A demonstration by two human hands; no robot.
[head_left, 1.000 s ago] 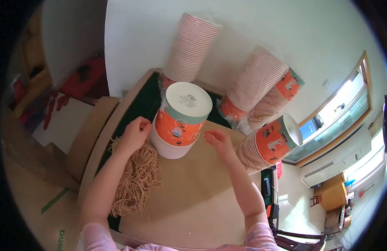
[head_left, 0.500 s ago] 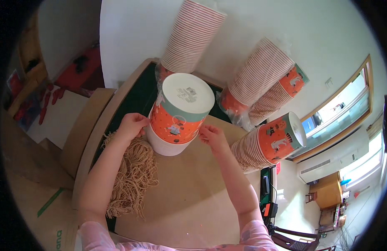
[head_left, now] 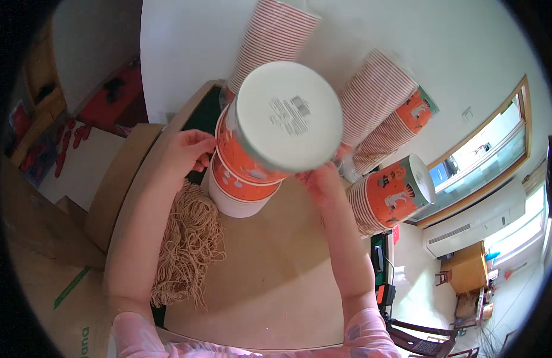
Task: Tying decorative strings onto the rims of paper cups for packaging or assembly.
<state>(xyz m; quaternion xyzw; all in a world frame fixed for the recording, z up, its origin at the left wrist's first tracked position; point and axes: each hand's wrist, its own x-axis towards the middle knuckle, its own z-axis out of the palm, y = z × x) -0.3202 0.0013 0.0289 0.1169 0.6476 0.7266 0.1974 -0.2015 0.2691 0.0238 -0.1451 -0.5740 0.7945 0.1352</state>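
With our left grip (head_left: 191,154), we are pinching the rim side of the raised tub (head_left: 289,116), orange with a pale base facing up. Our right grip (head_left: 323,184) is sitting by the opposite side of its rim, but the base is hiding the fingertips, so we cannot tell whether they are grasping it. The raised tub is leaning between the two grips, directly over the lower tubs (head_left: 245,190); we cannot tell whether its walls are fully clear of them.

We are seeing a few risks. If the walls are sticking, an uneven pull could be dragging the lower tubs askew or bringing up two at once. If we are squeezing the paper rim too hard, it could be creasing; with only fingertips holding, the tub could be slipping toward the right grip. The broad base is also blocking our view of that side.

The tan string bundle (head_left: 191,247) is lying just beneath our left forearm, where a lowered sleeve or wrist could be snagging loops. Beyond our right grip, the leaning tub stack (head_left: 395,194) is standing near enough that a wide elbow swing could be knocking it across the surface (head_left: 276,268).
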